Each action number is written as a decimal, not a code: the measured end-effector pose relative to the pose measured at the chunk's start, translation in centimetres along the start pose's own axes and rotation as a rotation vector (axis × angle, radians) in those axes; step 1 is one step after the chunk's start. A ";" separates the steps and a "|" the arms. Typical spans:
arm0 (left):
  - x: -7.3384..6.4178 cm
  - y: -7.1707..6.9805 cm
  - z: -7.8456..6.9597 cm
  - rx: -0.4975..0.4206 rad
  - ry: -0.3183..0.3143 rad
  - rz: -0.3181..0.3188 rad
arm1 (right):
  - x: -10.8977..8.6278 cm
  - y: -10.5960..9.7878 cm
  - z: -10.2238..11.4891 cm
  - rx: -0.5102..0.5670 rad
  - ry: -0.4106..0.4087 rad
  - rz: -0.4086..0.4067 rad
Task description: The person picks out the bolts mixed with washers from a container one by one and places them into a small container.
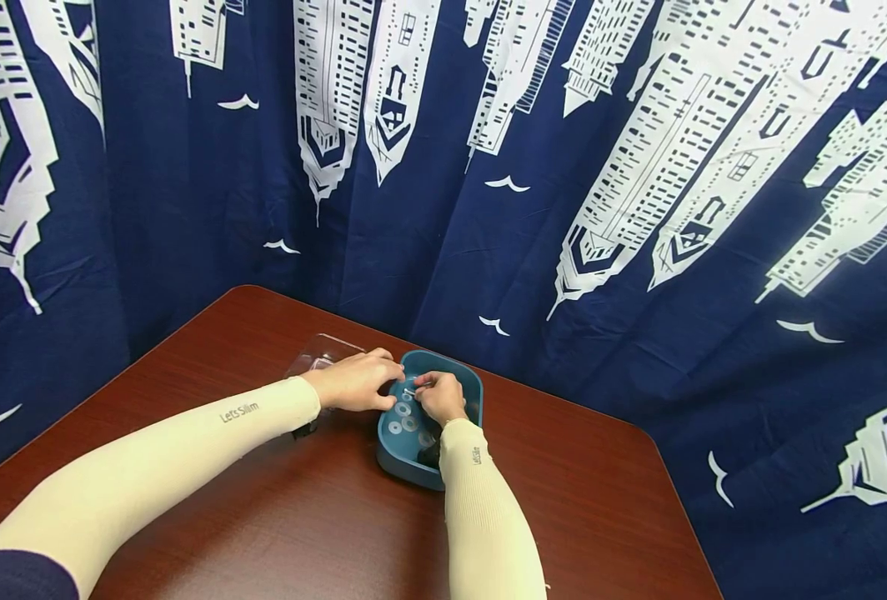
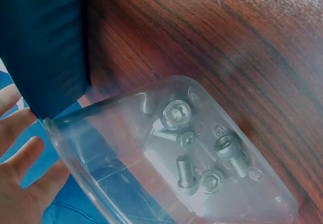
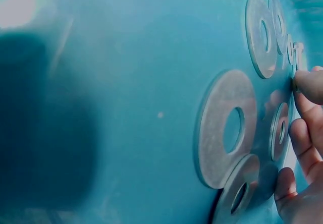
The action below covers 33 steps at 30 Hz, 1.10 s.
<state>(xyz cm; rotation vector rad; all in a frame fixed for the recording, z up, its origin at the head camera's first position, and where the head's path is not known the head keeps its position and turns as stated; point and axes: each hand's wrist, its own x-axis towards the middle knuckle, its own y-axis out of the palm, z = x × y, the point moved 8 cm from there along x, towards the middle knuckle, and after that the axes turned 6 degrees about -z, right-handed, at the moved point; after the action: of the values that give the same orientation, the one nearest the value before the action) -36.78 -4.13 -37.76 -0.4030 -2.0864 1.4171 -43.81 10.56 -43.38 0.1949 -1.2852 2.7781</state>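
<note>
My right hand [image 1: 443, 398] reaches down into a blue bin [image 1: 406, 469] and pinches a small silver bolt [image 3: 298, 52] between thumb and finger, close over the bin floor. Several flat metal washers [image 3: 227, 128] of different sizes lie on that floor around the fingertips. My left hand [image 1: 357, 382] is at the bin's left rim, its fingers spread and relaxed, holding nothing. Beside it, a clear plastic tray [image 2: 136, 133] holds several silver socket-head screws [image 2: 176, 114]; in the head view the left hand and forearm partly hide this tray.
Both the bin and the tray stand on a dark red-brown wooden table [image 1: 278, 508], near its back edge. A navy curtain [image 1: 428, 250] with white building prints hangs right behind that edge.
</note>
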 end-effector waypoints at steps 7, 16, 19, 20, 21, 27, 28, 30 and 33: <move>0.1 0.0 -0.5 -0.004 0.020 -0.007 | 0.3 0.1 -0.5 0.000 0.009 0.014; 0.1 0.0 -0.4 -0.025 0.022 -0.001 | 0.1 -0.4 -0.3 -0.007 0.000 0.010; 0.1 -0.1 -0.3 -0.024 0.017 -0.003 | 0.1 -0.7 -0.1 0.024 0.002 0.022; 0.1 -0.2 -0.2 -0.024 0.017 -0.004 | 0.1 -0.7 0.0 0.041 0.002 0.026; 0.1 -0.2 -0.2 -0.022 0.020 -0.006 | 0.2 -0.8 0.1 0.057 0.000 0.028; 0.1 -0.3 -0.2 -0.016 0.030 -0.002 | 0.4 -1.4 0.7 0.109 -0.049 0.004; 0.1 -0.3 -0.2 -0.018 0.031 -0.003 | 0.4 -1.5 0.8 0.106 -0.060 -0.003; 0.1 -0.2 -0.2 -0.019 0.031 -0.001 | 0.4 -1.7 1.0 0.095 -0.076 -0.012; 0.2 -0.2 -0.2 -0.020 0.032 0.010 | 0.5 -2.0 1.1 0.106 -0.081 -0.013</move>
<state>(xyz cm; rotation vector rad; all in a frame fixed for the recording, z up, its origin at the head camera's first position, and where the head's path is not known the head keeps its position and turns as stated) -36.78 -3.97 -37.49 -0.4422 -2.0775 1.3880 -43.94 11.00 -41.12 0.3249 -1.1483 2.8568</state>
